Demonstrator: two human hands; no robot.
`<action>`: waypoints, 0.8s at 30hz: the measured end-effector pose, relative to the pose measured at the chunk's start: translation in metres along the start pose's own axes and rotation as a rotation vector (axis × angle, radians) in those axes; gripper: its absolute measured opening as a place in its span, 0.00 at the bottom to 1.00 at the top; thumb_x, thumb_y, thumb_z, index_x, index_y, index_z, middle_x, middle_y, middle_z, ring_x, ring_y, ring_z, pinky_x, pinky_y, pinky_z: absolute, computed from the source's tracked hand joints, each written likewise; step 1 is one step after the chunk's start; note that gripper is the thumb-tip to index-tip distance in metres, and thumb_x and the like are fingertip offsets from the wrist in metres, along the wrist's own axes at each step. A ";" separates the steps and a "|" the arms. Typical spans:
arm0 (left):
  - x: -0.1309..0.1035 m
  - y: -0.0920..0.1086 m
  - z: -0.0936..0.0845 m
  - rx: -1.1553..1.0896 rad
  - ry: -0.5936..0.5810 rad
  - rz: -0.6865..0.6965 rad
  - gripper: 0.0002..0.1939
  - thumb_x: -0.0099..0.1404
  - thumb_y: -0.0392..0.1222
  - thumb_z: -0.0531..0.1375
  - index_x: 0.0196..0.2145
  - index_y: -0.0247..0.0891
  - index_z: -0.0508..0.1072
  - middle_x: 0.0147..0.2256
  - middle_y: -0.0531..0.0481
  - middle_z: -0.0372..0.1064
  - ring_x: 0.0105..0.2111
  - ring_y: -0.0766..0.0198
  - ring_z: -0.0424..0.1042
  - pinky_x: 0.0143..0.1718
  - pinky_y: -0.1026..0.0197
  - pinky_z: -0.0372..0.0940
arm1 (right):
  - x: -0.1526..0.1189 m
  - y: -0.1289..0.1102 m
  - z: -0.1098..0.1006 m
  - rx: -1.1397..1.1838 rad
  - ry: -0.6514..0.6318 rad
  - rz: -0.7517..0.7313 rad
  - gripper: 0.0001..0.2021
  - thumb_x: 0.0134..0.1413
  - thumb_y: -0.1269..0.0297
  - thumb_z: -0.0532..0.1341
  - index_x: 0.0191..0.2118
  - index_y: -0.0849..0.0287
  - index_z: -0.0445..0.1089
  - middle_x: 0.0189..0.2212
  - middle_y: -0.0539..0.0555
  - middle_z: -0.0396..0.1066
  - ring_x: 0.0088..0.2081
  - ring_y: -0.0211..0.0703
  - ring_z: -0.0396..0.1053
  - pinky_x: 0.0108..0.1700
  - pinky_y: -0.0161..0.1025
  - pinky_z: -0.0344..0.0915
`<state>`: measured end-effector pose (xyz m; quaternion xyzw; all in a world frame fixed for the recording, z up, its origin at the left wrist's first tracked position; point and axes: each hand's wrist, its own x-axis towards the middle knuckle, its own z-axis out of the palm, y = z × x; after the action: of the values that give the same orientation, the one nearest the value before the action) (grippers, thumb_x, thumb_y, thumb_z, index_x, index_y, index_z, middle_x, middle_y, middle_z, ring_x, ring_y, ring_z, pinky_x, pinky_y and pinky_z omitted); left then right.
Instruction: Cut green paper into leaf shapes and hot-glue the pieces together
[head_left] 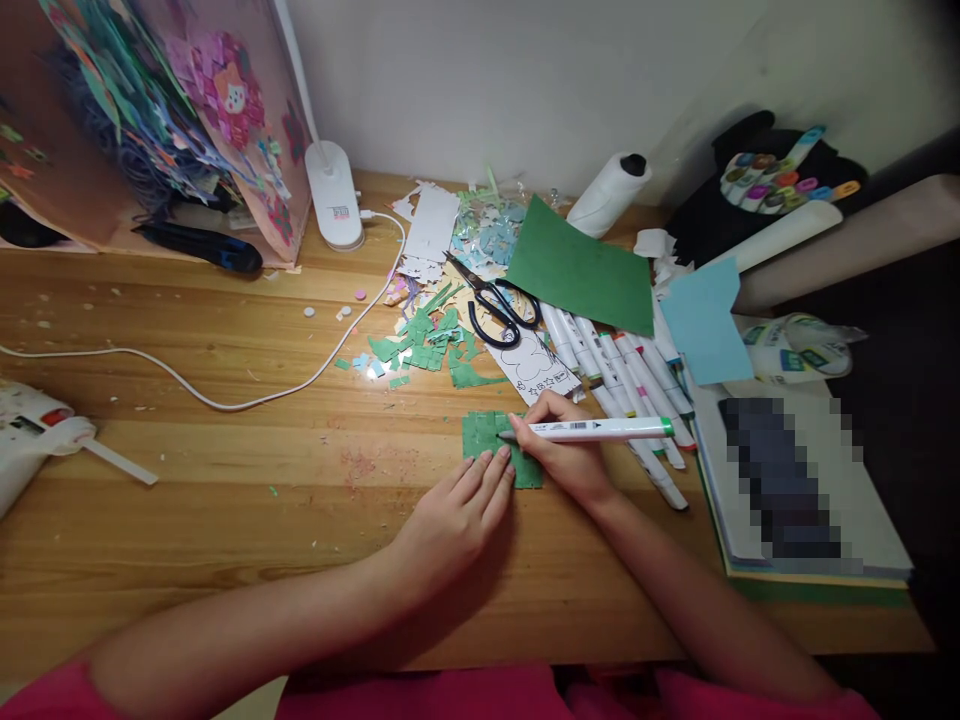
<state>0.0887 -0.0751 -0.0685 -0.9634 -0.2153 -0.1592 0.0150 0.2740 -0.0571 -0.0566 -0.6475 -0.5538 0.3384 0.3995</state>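
A small green paper piece (480,430) with a grid of creases or cuts lies flat on the wooden table. My left hand (454,510) rests over its lower part, fingers stretched out and flat, pressing on it. My right hand (574,455) is closed round a white marker (600,430) with a green end cap. The marker lies nearly level, its dark tip at the middle of the green paper, close to my left fingertips. Black-handled scissors (499,305) lie open beyond my hands, on paper scraps (427,340).
Several markers (622,375) lie right of the scissors, partly under a green sheet (585,265). A blue sheet (709,320) and a paper stack (862,490) are at the right. A white lamp base (335,200) and its cable (300,385) stand back left.
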 end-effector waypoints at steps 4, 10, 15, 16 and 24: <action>0.000 0.000 0.000 -0.007 -0.009 -0.006 0.18 0.68 0.33 0.46 0.53 0.25 0.65 0.55 0.38 0.63 0.53 0.57 0.66 0.54 0.57 0.61 | 0.000 -0.002 0.000 -0.001 0.023 -0.002 0.14 0.51 0.60 0.62 0.21 0.56 0.59 0.17 0.45 0.60 0.20 0.35 0.56 0.23 0.34 0.53; 0.000 0.000 0.000 -0.013 -0.024 0.007 0.19 0.68 0.32 0.46 0.53 0.23 0.64 0.56 0.37 0.62 0.53 0.56 0.66 0.54 0.56 0.61 | 0.000 0.001 0.002 0.006 0.056 -0.019 0.14 0.53 0.60 0.61 0.21 0.55 0.58 0.17 0.45 0.59 0.21 0.36 0.57 0.25 0.35 0.55; 0.000 -0.001 -0.001 -0.006 -0.022 0.000 0.18 0.68 0.33 0.46 0.52 0.25 0.65 0.56 0.38 0.63 0.53 0.57 0.66 0.53 0.57 0.62 | -0.001 0.001 0.004 0.004 0.095 -0.029 0.14 0.53 0.61 0.61 0.22 0.56 0.58 0.18 0.45 0.59 0.21 0.36 0.56 0.25 0.35 0.54; 0.000 -0.001 -0.001 -0.006 -0.019 -0.003 0.18 0.68 0.33 0.46 0.52 0.26 0.66 0.56 0.39 0.63 0.53 0.56 0.67 0.53 0.58 0.62 | -0.001 0.001 0.004 0.007 0.099 -0.028 0.14 0.53 0.61 0.60 0.22 0.56 0.57 0.18 0.45 0.58 0.21 0.36 0.56 0.25 0.35 0.53; 0.000 -0.001 -0.003 -0.005 -0.055 0.004 0.19 0.68 0.31 0.45 0.54 0.24 0.64 0.57 0.38 0.60 0.54 0.58 0.65 0.55 0.58 0.61 | -0.001 0.001 0.003 -0.017 0.140 -0.035 0.15 0.53 0.63 0.59 0.20 0.54 0.53 0.16 0.44 0.54 0.21 0.36 0.53 0.25 0.36 0.53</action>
<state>0.0868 -0.0745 -0.0655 -0.9679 -0.2133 -0.1330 0.0068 0.2715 -0.0576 -0.0593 -0.6631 -0.5385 0.2806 0.4377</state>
